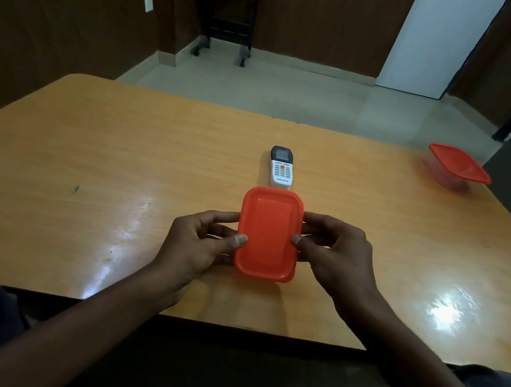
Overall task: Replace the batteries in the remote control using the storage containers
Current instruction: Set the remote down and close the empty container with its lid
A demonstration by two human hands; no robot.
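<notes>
Orange-lidded rectangular plastic container (pixel 269 234) at centre frame was gripped at its sides by left hand (pixel 200 245) and right hand (pixel 337 254); lid removal appeared next, needing an edge pried upward.

I'm looking at an office meeting room: a large wooden worktop (pixel 153 148), dark panelled walls (pixel 58 5), tiled floor (pixel 299 92), a wheeled stand (pixel 228 11).
</notes>
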